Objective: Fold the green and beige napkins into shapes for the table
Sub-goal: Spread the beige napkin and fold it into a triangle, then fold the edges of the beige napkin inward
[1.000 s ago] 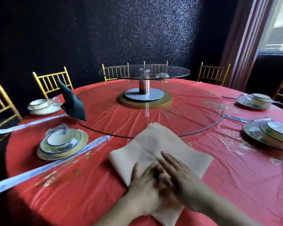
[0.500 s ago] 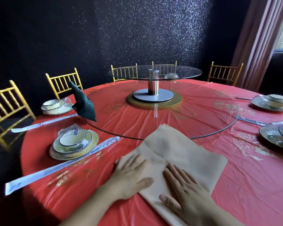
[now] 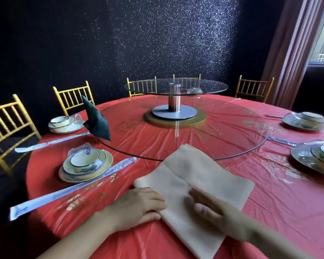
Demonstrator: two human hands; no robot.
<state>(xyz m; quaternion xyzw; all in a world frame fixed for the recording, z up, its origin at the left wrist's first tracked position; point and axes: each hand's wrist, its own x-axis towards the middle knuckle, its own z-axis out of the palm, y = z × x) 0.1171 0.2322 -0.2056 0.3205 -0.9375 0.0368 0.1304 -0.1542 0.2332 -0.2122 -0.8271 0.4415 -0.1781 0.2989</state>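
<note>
A beige napkin (image 3: 193, 176) lies flat and partly folded on the red tablecloth (image 3: 281, 195), one corner reaching over the glass turntable's rim. My left hand (image 3: 137, 206) rests at the napkin's left edge, fingers against the cloth. My right hand (image 3: 209, 206) lies flat on the napkin's near half, blurred with motion. A dark green napkin (image 3: 96, 120), folded into an upright pointed shape, stands at the left on the turntable's edge.
A large glass turntable (image 3: 247, 152) covers the table's middle, with a smaller raised glass disc (image 3: 176, 86) on a metal post. Wrapped place settings (image 3: 85, 163) and wrapped chopsticks (image 3: 67, 191) lie left; more plates (image 3: 314, 156) sit right. Gold chairs (image 3: 6, 120) ring the table.
My left hand slid off the napkin's top to its left edge. My right hand moved along the near half, smoothing it. The view shifted slightly to the left.
</note>
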